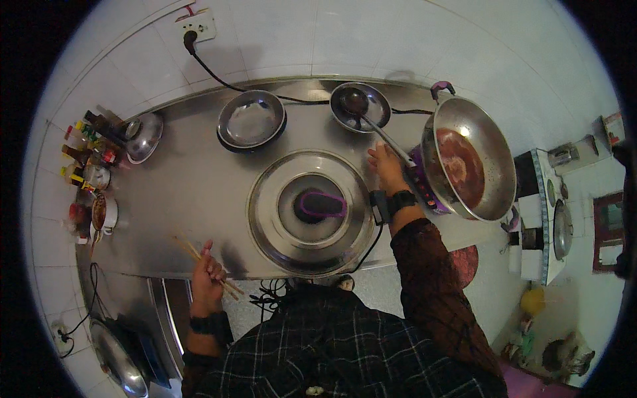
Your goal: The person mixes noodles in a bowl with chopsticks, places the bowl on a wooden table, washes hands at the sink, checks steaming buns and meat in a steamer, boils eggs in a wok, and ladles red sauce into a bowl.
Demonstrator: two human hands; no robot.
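Observation:
My left hand (208, 276) is closed around a pair of wooden chopsticks (189, 248) by the counter's front edge. With fingers apart, my right hand (388, 166) is over the counter beside the handle of a metal ladle (385, 137); whether it touches the handle I cannot tell. The ladle's dark bowl rests in a steel bowl (375, 119). To the right, a two-handled wok (497, 164) holds reddish-brown liquid with a paler patch, above a purple-edged cooker (430, 196). Between my hands stands a large round metal lid (266, 214) with a black and purple handle.
Stacked metal dishes (251, 119) stand near the back wall. At the left are seasoning bottles (77, 154), a steel bowl (149, 137) and a white container (110, 214) with dark contents. A black cord (214, 74) runs from the wall socket behind the bowls.

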